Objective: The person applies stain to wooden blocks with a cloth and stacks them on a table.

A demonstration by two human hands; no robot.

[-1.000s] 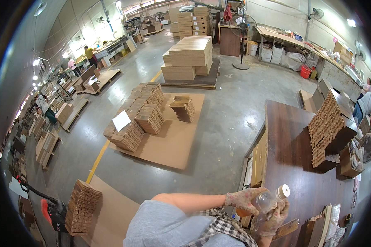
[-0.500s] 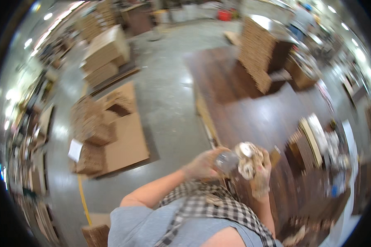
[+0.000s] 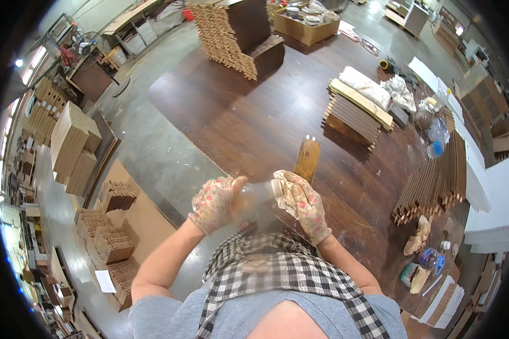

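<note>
Woodworking workshop: stacked wooden slats [image 3: 353, 116] stood on a dark worktable [image 3: 277, 113]; piled boards [image 3: 73, 138] occupied the grey floor [image 3: 147, 133].

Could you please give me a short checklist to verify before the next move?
1. Floral-gloved left hand grips the clear plastic bottle: ok.
2. Floral-gloved right hand holds the crumpled off-white cloth: ok.
3. Small round white cap on the bottle's end: ok.
4. Bottle upright: not ok, tipped sideways, cap end toward the cloth.
5. Bottle's fill level: cannot tell, blurred.
6. Flat brown wooden piece clear of the right hand: cannot tell, near end hidden.
</note>
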